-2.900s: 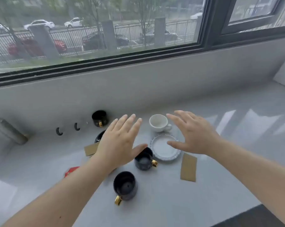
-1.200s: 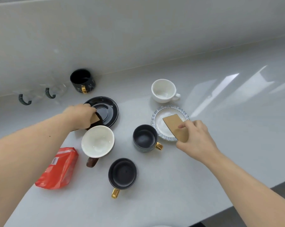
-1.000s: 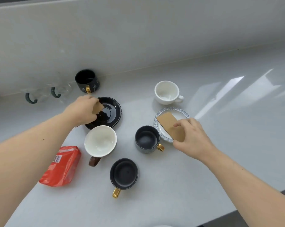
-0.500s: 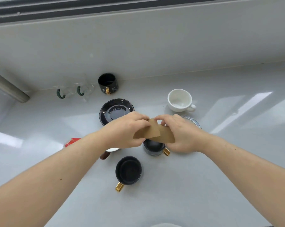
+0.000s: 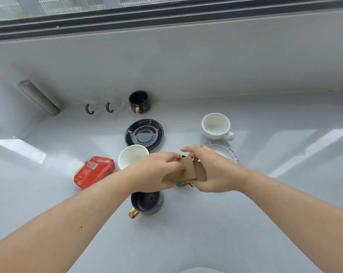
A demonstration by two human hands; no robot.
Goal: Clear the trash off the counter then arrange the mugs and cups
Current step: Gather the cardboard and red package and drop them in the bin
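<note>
Above the counter's middle, my left hand [image 5: 156,172] and my right hand [image 5: 216,172] meet, each gripping a brown cardboard piece [image 5: 184,173]; the two pieces overlap. A red wrapper [image 5: 93,172] lies at the left. A black mug with a gold handle [image 5: 146,202] stands below my hands. Another dark mug [image 5: 181,183] is mostly hidden under them. A white cup [image 5: 131,156] sits behind my left hand, in front of a black saucer [image 5: 144,133]. A white cup [image 5: 216,126] and a patterned saucer [image 5: 228,152] are at the right. A black mug [image 5: 139,102] stands by the wall.
Two clear glass cups with green handles [image 5: 99,108] stand against the back wall left of the black mug. A grey cylinder [image 5: 38,97] leans at the far left by a white block. A window frame runs along the top. Bare counter stretches to the right.
Both hands lifted the cardboard pieces from the counter and brought them together; since half a second ago the pieces overlap more. The view tilted up, showing the window frame.
</note>
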